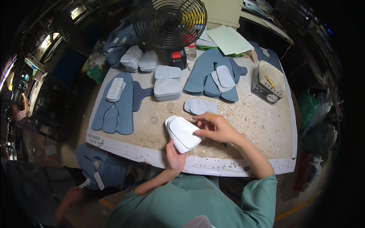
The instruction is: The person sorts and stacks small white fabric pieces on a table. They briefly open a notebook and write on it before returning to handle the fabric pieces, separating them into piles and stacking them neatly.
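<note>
Low over the table's near half, my left hand [175,155] is closed around the lower end of a small stack of white leather pieces [185,132], rounded and grained like shoe tongues. Its scalloped edge shows at the upper left. My right hand [213,127], a yellow ring on one finger, hovers at the stack's right side. Its thumb and fingers are apart, the thumb tip close to the edge; whether it touches I cannot tell. Just beyond lies a low pile of scalloped white pieces [201,106].
Taller white stacks [167,90] stand farther back. Blue-grey shoe uppers [102,110] lie left, more [205,62] at the back right. A black fan [170,22] overhangs the far edge. A tub [269,81] stands right. At lower left, another person's hand [74,194] is near white strips.
</note>
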Action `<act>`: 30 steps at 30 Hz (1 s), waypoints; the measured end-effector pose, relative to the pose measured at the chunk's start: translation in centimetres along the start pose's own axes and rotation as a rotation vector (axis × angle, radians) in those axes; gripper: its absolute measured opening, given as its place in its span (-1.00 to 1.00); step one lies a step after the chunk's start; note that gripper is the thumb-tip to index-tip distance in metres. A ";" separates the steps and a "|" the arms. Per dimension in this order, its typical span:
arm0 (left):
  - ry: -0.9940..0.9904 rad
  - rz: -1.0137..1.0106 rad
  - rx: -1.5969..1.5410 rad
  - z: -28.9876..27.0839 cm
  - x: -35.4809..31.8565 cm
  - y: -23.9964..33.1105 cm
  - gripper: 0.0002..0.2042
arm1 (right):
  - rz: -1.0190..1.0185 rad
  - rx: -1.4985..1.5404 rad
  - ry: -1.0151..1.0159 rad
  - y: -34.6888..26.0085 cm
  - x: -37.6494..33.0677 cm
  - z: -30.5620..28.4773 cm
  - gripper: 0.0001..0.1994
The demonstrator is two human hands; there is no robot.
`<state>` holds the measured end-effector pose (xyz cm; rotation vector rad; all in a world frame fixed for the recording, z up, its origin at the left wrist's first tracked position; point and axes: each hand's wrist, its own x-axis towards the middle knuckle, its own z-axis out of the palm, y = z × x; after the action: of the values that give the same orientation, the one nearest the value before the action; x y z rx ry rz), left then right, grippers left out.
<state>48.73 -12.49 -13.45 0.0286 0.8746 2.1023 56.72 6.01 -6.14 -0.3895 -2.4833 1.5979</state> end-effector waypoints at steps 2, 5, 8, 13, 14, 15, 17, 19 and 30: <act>-0.014 -0.012 0.009 -0.1 0.0 -0.1 -0.46 | 0.070 0.034 -0.012 0.0 -0.6 0.8 -0.73; 0.008 -0.009 -0.016 -0.4 0.0 -0.1 -0.46 | -0.092 0.042 0.324 0.6 -0.9 0.9 -0.77; -0.019 -0.009 -0.037 -0.6 0.1 -0.1 -0.47 | -0.311 -0.277 0.794 1.4 -0.8 0.1 -0.78; 0.015 -0.013 -0.007 -0.4 0.1 -0.2 -0.48 | -0.034 -0.578 0.303 1.5 -0.7 -0.4 -0.82; 0.030 -0.014 0.005 -0.3 0.1 -0.2 -0.48 | -0.150 -0.539 0.368 1.2 -0.9 -0.1 -0.82; 0.022 0.004 0.010 -0.3 0.1 -0.2 -0.49 | -0.192 -0.504 0.400 0.8 -1.3 0.2 -0.82; 0.048 -0.016 0.028 -0.2 0.0 -0.3 -0.49 | -0.305 -0.402 0.300 -0.1 -2.1 1.0 -0.77; 0.044 -0.034 0.055 -0.3 0.0 -0.3 -0.50 | -0.410 -0.372 0.155 -1.2 -2.4 3.0 -0.72; -0.072 -0.022 0.049 -1.1 0.2 -0.3 -0.55 | -0.209 0.080 0.030 -1.7 -2.0 1.2 -0.85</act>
<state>48.48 -12.80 -14.54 0.1196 0.8790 2.0469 58.05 3.65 -5.06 -0.1367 -2.3406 1.5871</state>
